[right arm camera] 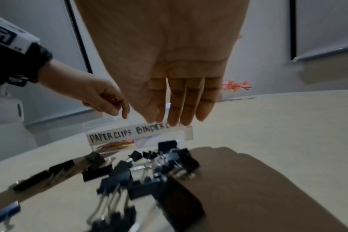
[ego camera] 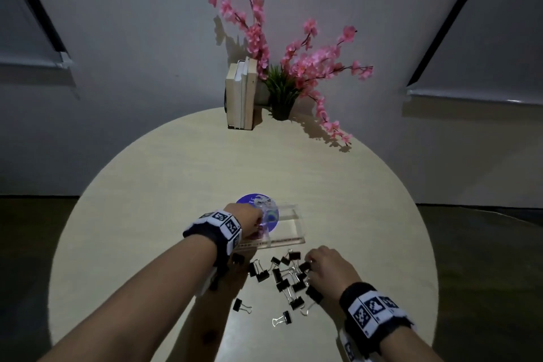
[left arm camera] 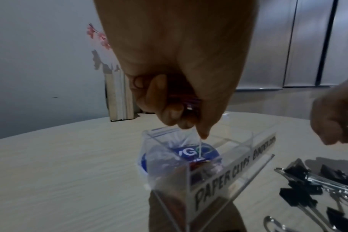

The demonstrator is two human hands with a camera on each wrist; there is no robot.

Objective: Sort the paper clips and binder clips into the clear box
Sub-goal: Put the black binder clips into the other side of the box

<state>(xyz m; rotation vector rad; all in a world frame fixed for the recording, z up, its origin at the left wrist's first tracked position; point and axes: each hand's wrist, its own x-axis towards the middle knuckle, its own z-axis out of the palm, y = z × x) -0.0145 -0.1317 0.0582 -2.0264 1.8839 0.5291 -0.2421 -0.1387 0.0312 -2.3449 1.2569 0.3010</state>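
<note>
A pale, matt wood-grain finish is being shown by the table (ego camera: pixel 176 173). The box (left arm camera: pixel 224 175) is being seen as clear glossy plastic (acrylic-like). Matt black bodies and shiny wire handles are being shown by the binder clips (ego camera: pixel 289 279).

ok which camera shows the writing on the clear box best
The right wrist view: the label on the clear box faces the camera, reading PAPER CLIPS, then BINDER, the rest hidden by the right hand. The left wrist view shows it slanted and blurred; in the head view it is too small to read.
</note>
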